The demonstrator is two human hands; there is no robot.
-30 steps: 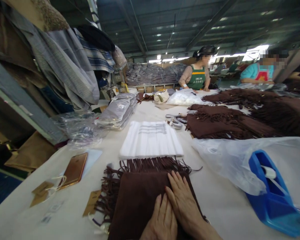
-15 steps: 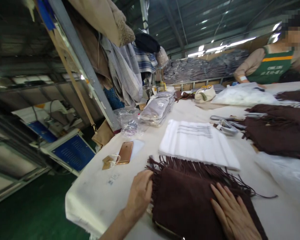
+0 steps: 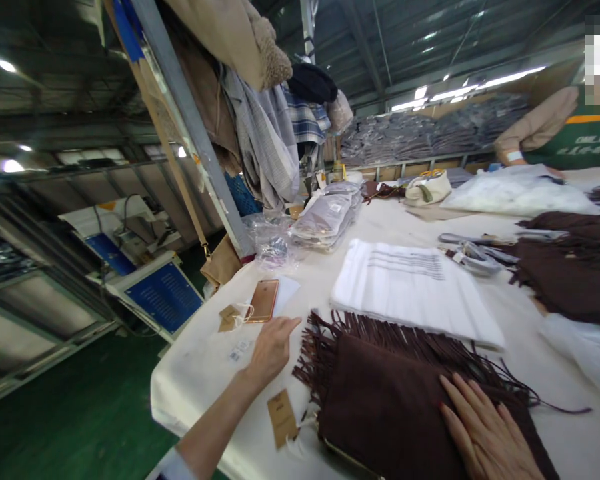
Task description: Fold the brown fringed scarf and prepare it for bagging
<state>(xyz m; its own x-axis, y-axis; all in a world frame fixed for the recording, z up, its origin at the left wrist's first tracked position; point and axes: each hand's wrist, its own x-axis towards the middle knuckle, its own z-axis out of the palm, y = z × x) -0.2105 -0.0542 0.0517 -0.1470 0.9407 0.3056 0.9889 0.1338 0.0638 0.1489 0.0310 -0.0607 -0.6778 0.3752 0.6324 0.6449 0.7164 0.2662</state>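
Observation:
A folded dark brown fringed scarf (image 3: 390, 407) lies at the front of the table. My right hand (image 3: 490, 423) rests on its right part, fingers stretched out flat. My left hand (image 3: 273, 350) hovers just left of the fringe, apart from it; one finger points right, the others look loosely bent, and nothing shows in it. Below this hand, a brown paper hang tag (image 3: 283, 419) with a white string lies beside the scarf's left edge. Behind the scarf is a folded white cloth (image 3: 410, 293) with thin dark stripes.
A phone (image 3: 263, 301) and another tag (image 3: 229, 318) lie on the left of the table (image 3: 195, 380). Farther back are bagged grey goods (image 3: 325, 217) and crumpled plastic (image 3: 275, 243). More brown scarves (image 3: 570, 273) lie right. A co-worker (image 3: 535, 137) stands across the table.
My left hand has moved up and away from the scarf's left fringe, and the hang tag there has come into view. My right hand stays flat on the scarf. The view has swung left.

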